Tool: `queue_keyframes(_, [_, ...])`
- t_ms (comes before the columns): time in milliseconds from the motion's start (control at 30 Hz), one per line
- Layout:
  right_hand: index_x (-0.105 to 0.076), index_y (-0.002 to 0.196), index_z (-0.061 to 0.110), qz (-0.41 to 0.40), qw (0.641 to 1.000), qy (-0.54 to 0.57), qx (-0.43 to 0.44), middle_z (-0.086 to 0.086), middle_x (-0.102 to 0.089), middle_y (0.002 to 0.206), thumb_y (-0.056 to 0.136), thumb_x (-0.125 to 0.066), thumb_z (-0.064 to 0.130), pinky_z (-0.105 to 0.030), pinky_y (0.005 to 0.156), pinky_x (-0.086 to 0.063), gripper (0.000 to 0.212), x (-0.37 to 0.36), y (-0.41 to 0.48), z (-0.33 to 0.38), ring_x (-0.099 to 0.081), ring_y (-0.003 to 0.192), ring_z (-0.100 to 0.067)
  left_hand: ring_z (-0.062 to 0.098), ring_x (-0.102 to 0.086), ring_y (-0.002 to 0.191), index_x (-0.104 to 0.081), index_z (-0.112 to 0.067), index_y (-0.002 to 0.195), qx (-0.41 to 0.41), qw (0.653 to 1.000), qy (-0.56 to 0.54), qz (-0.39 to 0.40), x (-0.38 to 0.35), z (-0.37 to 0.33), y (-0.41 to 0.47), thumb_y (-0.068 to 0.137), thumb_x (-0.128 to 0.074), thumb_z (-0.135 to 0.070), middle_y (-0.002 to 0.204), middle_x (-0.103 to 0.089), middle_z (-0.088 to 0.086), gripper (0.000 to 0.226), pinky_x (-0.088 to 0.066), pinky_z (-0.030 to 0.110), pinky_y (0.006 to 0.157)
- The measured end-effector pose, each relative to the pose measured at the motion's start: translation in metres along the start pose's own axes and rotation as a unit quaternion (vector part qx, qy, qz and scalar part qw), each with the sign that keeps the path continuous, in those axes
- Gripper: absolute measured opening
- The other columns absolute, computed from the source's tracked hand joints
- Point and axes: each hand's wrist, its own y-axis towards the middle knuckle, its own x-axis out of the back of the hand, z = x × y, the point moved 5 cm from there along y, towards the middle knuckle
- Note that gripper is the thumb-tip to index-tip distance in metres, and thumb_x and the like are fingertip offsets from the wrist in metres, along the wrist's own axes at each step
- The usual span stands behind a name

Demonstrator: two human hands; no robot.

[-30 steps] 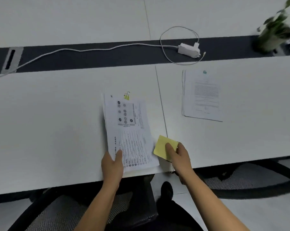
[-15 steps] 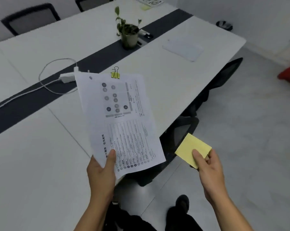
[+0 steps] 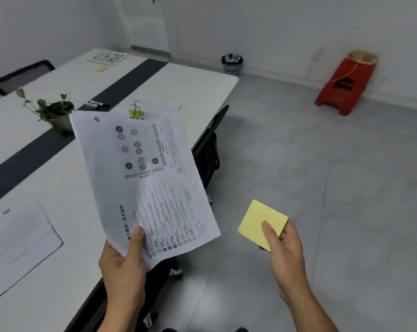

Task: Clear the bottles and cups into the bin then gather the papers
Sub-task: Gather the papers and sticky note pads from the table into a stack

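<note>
White papers [image 3: 142,178] lengthwise away | left hand [image 3: 123,267] grips them | right hand [image 3: 284,255] pinches sticky-notes [image 3: 257,219]

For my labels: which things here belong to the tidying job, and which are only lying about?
Job: clipped papers, left hand; yellow notes, right hand; paper stack on table; far papers; bin.
Lying about: potted plant; markers; red object; chair.
</note>
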Motion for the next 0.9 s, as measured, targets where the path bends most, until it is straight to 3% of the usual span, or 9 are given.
queue_keyframes(367, [-0.059,0.119,0.029,0.029,0.996,0.006,0.084,0.015,-0.073,0.103,0.099,-0.058,0.021,-0.024,0.065,-0.053,0.021,0.02,0.252,0.084,-0.069,0.09,-0.004,0.007,-0.069,0.101,-0.065,-0.033,0.104,-0.07,0.995,-0.064,0.011,-0.253,-0.02,0.101,0.095,-0.062,-0.017,0.102,-0.074,-0.019,0.019,-0.058,0.023,0.082])
queue_keyframes(500, [-0.054,0.132,0.027,0.02,0.992,-0.014,0.126,0.013,-0.072,0.109,0.099,-0.059,0.023,-0.024,0.065,-0.056,0.034,0.02,0.379,0.138,-0.069,0.096,-0.006,0.011,-0.067,0.108,-0.067,-0.037,0.104,-0.079,0.991,-0.101,0.027,-0.38,-0.027,0.171,0.095,-0.063,-0.019,0.109,-0.073,-0.015,0.02,-0.053,0.037,0.093])
queue_keyframes(633, [-0.053,0.136,0.026,-0.012,0.989,-0.017,0.148,0.009,-0.071,0.113,0.099,-0.06,0.022,-0.024,0.065,-0.056,0.038,0.036,0.494,0.206,-0.069,0.097,-0.008,0.017,-0.068,0.11,-0.065,-0.023,0.118,-0.071,0.988,-0.12,0.061,-0.508,-0.054,0.23,0.096,-0.063,-0.02,0.116,-0.072,-0.005,0.022,-0.052,0.047,0.098])
queue_keyframes(900, [-0.057,0.124,0.023,-0.06,0.986,0.063,0.143,0.011,-0.071,0.106,0.097,-0.057,0.005,-0.027,0.065,-0.052,0.032,0.078,0.704,0.261,-0.067,0.089,-0.006,0.017,-0.069,0.108,-0.066,-0.032,0.11,-0.081,0.985,-0.082,0.13,-0.736,-0.083,0.316,0.095,-0.064,-0.023,0.114,-0.073,-0.008,0.017,-0.053,0.049,0.097])
